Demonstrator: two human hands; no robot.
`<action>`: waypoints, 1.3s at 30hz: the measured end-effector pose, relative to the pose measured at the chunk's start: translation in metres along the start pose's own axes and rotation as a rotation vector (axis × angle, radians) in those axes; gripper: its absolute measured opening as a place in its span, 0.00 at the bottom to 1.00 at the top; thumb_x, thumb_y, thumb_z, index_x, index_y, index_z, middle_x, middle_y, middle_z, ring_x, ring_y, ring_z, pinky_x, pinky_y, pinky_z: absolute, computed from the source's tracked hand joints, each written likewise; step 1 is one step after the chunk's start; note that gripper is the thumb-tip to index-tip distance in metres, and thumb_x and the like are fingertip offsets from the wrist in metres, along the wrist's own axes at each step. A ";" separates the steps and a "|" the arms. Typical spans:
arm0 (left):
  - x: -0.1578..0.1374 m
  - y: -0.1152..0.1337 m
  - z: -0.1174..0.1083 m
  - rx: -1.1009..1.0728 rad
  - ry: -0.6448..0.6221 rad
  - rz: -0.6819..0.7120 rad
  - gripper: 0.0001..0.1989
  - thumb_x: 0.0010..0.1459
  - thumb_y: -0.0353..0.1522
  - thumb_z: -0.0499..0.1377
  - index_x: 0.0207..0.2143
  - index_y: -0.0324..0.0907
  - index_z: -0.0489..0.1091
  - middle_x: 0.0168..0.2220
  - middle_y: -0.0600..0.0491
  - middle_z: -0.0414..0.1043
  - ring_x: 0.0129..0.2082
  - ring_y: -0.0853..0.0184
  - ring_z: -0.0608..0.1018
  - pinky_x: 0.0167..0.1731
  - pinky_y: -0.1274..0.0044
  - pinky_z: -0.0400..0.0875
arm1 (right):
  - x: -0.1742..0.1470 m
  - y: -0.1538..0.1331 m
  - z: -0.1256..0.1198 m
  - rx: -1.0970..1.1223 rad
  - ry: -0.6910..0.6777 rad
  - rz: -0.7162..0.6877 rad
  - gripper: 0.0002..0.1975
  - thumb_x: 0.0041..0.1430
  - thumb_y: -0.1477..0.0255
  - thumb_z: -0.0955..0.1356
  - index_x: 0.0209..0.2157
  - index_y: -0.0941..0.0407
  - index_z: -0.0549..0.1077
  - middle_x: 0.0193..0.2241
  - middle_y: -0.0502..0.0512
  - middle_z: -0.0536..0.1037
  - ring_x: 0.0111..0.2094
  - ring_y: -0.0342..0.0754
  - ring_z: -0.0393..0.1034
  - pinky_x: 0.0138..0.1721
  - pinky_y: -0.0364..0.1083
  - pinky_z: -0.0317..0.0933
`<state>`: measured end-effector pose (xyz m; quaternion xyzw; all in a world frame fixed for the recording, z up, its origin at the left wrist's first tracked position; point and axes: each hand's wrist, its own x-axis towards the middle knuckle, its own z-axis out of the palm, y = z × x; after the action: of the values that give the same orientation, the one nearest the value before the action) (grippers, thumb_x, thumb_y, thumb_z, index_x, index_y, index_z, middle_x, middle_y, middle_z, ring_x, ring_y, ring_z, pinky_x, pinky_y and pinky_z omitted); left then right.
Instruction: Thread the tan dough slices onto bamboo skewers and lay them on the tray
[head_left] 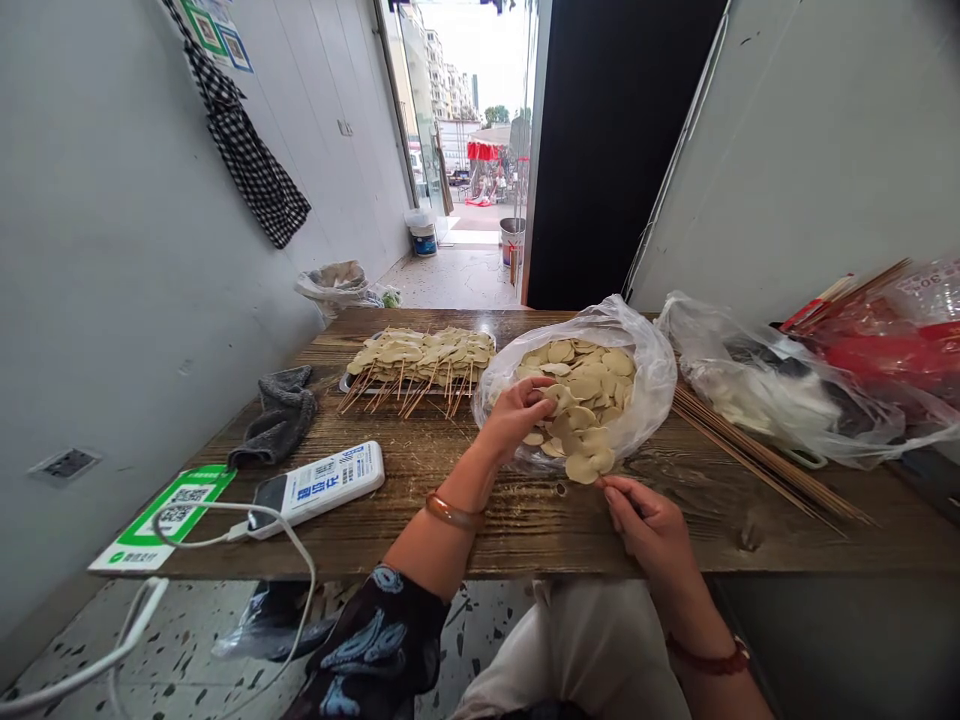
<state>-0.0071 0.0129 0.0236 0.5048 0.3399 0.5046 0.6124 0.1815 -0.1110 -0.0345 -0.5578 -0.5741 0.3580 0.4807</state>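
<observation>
My right hand (646, 522) is closed on the end of a thin skewer, most of which is covered by pale, thin round slices (589, 466) threaded along it. At the skewer's far end, my left hand (523, 408) pinches a pale slice (556, 400) between thumb and fingers. Both hands are at the near side of a clear plastic bag (654, 385), opened wide and full of loose slices (600, 365). To the left, a tray holds a pile of filled skewers (424, 352), their bare stick ends pointing towards me.
Bare bamboo skewers (765, 460) lie right of the bag, beside crumpled plastic bags (795, 395). A grey cloth (277, 415), a white power bank (330, 487) with a cable and a QR-code card (169, 520) occupy the wooden table's (465, 500) left side.
</observation>
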 end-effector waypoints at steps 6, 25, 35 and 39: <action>-0.002 0.001 0.002 -0.255 -0.081 -0.148 0.22 0.43 0.44 0.69 0.35 0.38 0.73 0.29 0.52 0.74 0.26 0.72 0.75 0.27 0.80 0.69 | -0.002 0.002 -0.003 0.217 -0.025 0.114 0.17 0.59 0.59 0.67 0.42 0.58 0.76 0.15 0.43 0.62 0.14 0.38 0.52 0.14 0.39 0.47; -0.007 -0.005 0.018 -0.270 -0.068 -0.116 0.21 0.40 0.42 0.71 0.32 0.35 0.76 0.25 0.52 0.74 0.24 0.73 0.73 0.26 0.81 0.66 | 0.000 0.007 0.001 0.105 -0.057 0.092 0.20 0.61 0.59 0.66 0.43 0.60 0.76 0.16 0.44 0.63 0.14 0.38 0.54 0.15 0.39 0.47; -0.007 -0.006 0.019 -0.307 -0.068 -0.158 0.20 0.41 0.41 0.70 0.32 0.35 0.75 0.26 0.52 0.75 0.24 0.72 0.74 0.27 0.81 0.69 | 0.000 0.004 0.002 0.085 0.004 0.062 0.17 0.60 0.60 0.66 0.42 0.59 0.77 0.16 0.44 0.63 0.16 0.38 0.54 0.16 0.39 0.47; -0.005 -0.011 0.017 -0.407 -0.113 -0.249 0.22 0.48 0.45 0.66 0.39 0.35 0.75 0.33 0.46 0.78 0.27 0.68 0.77 0.27 0.78 0.72 | -0.001 0.003 0.002 0.185 -0.002 0.098 0.18 0.59 0.59 0.67 0.42 0.59 0.77 0.16 0.43 0.63 0.13 0.36 0.53 0.13 0.38 0.47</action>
<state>0.0107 0.0036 0.0166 0.3528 0.2562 0.4541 0.7770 0.1802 -0.1108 -0.0384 -0.5380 -0.5113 0.4331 0.5114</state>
